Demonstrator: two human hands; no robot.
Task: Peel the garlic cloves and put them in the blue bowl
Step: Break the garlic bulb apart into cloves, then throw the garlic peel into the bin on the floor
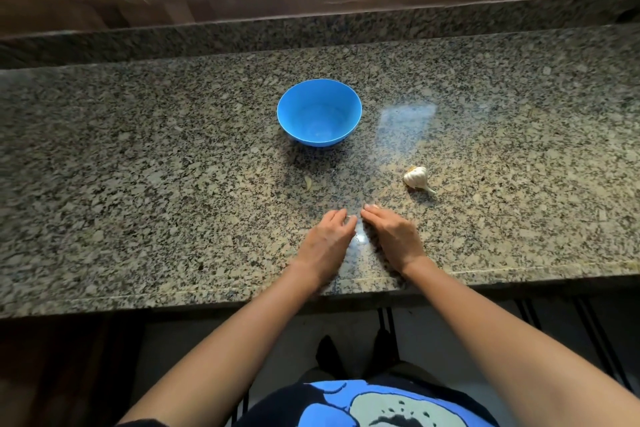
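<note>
A blue bowl [319,112] stands in the middle of the granite counter [138,166] and looks to hold nothing. A whole white garlic bulb [417,178] lies on its side to the right of the bowl and nearer to me. A small pale scrap, a clove or a bit of skin [308,182], lies in front of the bowl. My left hand [329,239] and my right hand [391,236] rest palm down on the counter near its front edge, fingertips almost meeting. Neither hand holds anything that I can see.
A raised granite ledge [311,31] runs along the back of the counter, with a wooden wall behind it. The counter's front edge [173,302] lies just below my wrists. A bright reflection of light falls on the stone right of the bowl.
</note>
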